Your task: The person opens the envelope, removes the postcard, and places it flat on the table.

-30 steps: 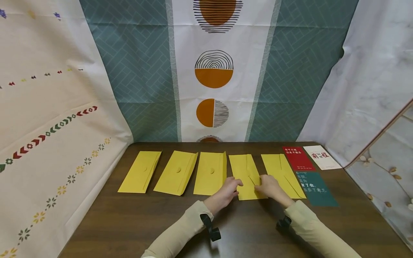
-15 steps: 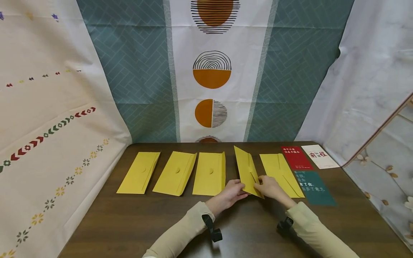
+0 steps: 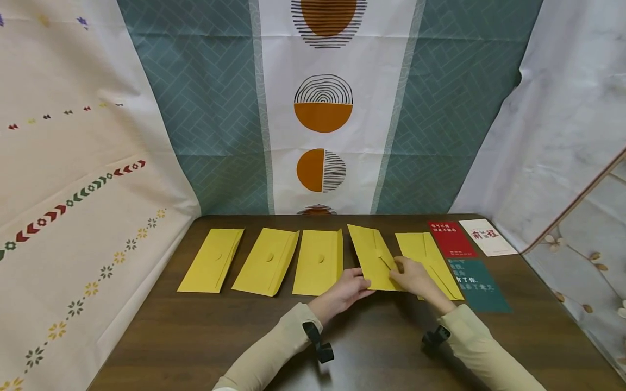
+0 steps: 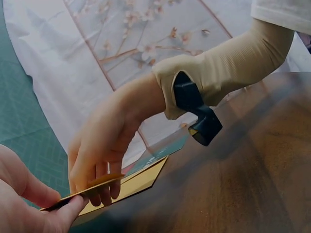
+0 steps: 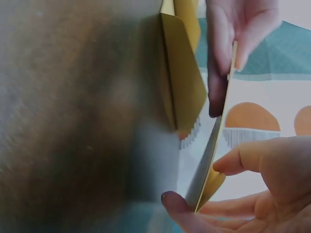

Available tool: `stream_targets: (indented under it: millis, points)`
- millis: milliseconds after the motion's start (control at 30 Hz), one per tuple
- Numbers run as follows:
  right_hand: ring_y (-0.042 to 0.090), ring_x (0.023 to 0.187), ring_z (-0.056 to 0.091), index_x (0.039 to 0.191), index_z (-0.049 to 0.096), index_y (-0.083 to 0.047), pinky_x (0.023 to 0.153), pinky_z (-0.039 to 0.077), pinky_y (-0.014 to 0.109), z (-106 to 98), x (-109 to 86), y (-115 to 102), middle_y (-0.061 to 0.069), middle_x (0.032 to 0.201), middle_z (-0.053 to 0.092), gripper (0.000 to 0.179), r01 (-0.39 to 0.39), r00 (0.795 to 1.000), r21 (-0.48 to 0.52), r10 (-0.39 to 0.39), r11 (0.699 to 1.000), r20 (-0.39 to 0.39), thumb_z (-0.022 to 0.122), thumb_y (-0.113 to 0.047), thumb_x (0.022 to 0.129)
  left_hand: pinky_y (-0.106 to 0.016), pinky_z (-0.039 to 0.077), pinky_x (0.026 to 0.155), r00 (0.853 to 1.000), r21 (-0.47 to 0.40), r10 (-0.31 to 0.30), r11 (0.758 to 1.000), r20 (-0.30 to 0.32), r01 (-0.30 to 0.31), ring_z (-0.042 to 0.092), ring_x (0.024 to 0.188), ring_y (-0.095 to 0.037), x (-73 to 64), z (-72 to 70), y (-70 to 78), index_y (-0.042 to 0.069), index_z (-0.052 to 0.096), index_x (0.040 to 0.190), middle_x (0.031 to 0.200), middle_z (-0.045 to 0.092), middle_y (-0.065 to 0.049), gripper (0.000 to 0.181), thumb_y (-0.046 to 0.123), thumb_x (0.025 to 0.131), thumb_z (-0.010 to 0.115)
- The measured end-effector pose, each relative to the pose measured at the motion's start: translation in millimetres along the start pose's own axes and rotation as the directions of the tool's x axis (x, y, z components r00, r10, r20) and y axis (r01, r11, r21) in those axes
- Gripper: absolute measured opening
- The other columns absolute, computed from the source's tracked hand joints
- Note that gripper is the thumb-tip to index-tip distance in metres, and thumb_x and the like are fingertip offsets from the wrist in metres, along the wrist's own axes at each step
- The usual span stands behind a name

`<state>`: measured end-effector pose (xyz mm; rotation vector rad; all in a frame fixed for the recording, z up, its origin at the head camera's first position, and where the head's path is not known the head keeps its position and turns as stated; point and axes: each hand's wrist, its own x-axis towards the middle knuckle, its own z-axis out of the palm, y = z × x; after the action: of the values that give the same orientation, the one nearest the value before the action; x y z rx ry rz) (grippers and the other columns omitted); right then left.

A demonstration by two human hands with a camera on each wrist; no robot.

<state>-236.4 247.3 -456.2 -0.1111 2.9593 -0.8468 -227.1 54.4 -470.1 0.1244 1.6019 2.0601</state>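
Observation:
One yellow envelope is raised off the table at a slant, its flap side up. My left hand pinches its lower left edge, thumb above and fingers below, as the left wrist view shows. My right hand holds the envelope's right side by the flap, which stands a little away from the body in the right wrist view. From the side, the envelope appears as a thin strip between both hands. Under the right hand lies another yellow envelope, flat on the table and partly covered.
Three more yellow envelopes lie in a row to the left. At the right of the brown table are a red card, a white card and a teal card. Patterned cloth hangs behind.
The envelope, flat on the table a second ago, was lifted and tilted by both hands. Since then its face has turned back upward, and the right hand has shifted slightly up along the flap.

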Motion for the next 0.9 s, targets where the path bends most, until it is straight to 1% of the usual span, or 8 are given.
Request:
stream_targets:
  millis: [67, 167, 233, 367, 467, 633, 733, 900]
  points:
    - [0.028, 0.085, 0.056, 0.131, 0.050, 0.013, 0.072, 0.050, 0.039, -7, -0.4, -2, 0.025, 0.109, 0.063, 0.053, 0.010, 1.000, 0.013, -0.010, 1.000, -0.013, 0.061, -0.017, 0.088, -0.043, 0.048, 0.099, 1.000, 0.011, 0.004, 1.000, 0.001, -0.004, 0.062, 0.115, -0.028, 0.5, -0.9, 2.9, -0.009, 0.048, 0.134, 0.127, 0.060, -0.026, 0.041, -0.010, 0.093, 0.046]
    - [0.032, 0.089, 0.061, 0.130, 0.051, 0.012, 0.077, 0.055, 0.043, -16, -0.3, -6, 0.029, 0.113, 0.063, 0.053, 0.017, 0.999, 0.028, -0.016, 0.999, -0.031, 0.063, -0.018, 0.088, -0.043, 0.048, 0.098, 1.000, 0.011, 0.009, 1.000, 0.002, -0.009, 0.063, 0.112, -0.027, 1.8, -1.8, 6.5, -0.008, 0.049, 0.133, 0.126, 0.061, -0.025, 0.040, -0.009, 0.093, 0.048]
    - [0.034, 0.093, 0.063, 0.130, 0.052, 0.012, 0.079, 0.056, 0.045, -22, -0.1, -7, 0.030, 0.116, 0.063, 0.054, 0.027, 0.999, 0.028, -0.025, 0.999, -0.043, 0.063, -0.019, 0.087, -0.043, 0.048, 0.098, 1.000, 0.010, 0.012, 1.000, 0.003, -0.012, 0.063, 0.111, -0.026, 2.4, -2.3, 8.1, -0.008, 0.050, 0.133, 0.126, 0.062, -0.024, 0.040, -0.009, 0.092, 0.049]
    - [0.038, 0.096, 0.064, 0.131, 0.052, 0.009, 0.077, 0.057, 0.044, -29, -2.0, -9, 0.030, 0.117, 0.063, 0.055, 0.028, 0.998, 0.040, -0.025, 0.999, -0.055, 0.065, -0.021, 0.086, -0.044, 0.048, 0.099, 1.000, 0.006, 0.013, 1.000, 0.003, -0.013, 0.064, 0.107, -0.023, 3.3, -4.3, 8.9, -0.009, 0.050, 0.132, 0.124, 0.062, -0.024, 0.039, -0.007, 0.093, 0.051]
    - [0.040, 0.098, 0.065, 0.130, 0.054, 0.008, 0.078, 0.057, 0.046, -33, -5.4, -9, 0.030, 0.117, 0.063, 0.054, 0.067, 0.995, 0.046, -0.063, 0.997, -0.082, 0.066, -0.019, 0.085, -0.043, 0.049, 0.097, 1.000, -0.017, 0.014, 1.000, -0.014, -0.014, 0.065, 0.102, -0.021, 4.2, -7.6, 9.8, -0.009, 0.051, 0.129, 0.119, 0.064, -0.022, 0.036, -0.005, 0.093, 0.052]
    - [0.040, 0.099, 0.065, 0.127, 0.058, 0.007, 0.081, 0.056, 0.048, -38, -11.1, -13, 0.029, 0.119, 0.063, 0.049, 0.145, 0.983, 0.042, -0.139, 0.989, -0.123, 0.066, -0.017, 0.085, -0.041, 0.051, 0.095, 0.997, -0.065, 0.024, 0.998, -0.072, -0.028, 0.066, 0.098, -0.021, 6.9, -14.1, 15.6, -0.007, 0.053, 0.126, 0.113, 0.066, -0.018, 0.031, 0.001, 0.096, 0.053]
    - [0.039, 0.099, 0.066, 0.128, 0.058, 0.006, 0.082, 0.056, 0.048, -38, -13.8, -15, 0.028, 0.121, 0.063, 0.047, 0.175, 0.978, 0.051, -0.167, 0.983, -0.128, 0.065, -0.017, 0.088, -0.043, 0.050, 0.097, 0.995, -0.071, 0.030, 0.997, -0.098, -0.037, 0.067, 0.100, -0.021, 7.2, -16.5, 19.1, -0.006, 0.053, 0.126, 0.114, 0.066, -0.018, 0.031, 0.003, 0.096, 0.054]
    - [0.039, 0.103, 0.066, 0.128, 0.057, 0.008, 0.085, 0.055, 0.049, -39, -15.4, -17, 0.028, 0.125, 0.061, 0.045, 0.212, 0.971, 0.059, -0.203, 0.976, -0.126, 0.062, -0.015, 0.090, -0.047, 0.046, 0.100, 0.994, -0.073, 0.025, 0.997, -0.108, -0.033, 0.066, 0.106, -0.025, 7.2, -18.8, 22.2, -0.006, 0.052, 0.127, 0.118, 0.065, -0.021, 0.032, 0.003, 0.096, 0.054]
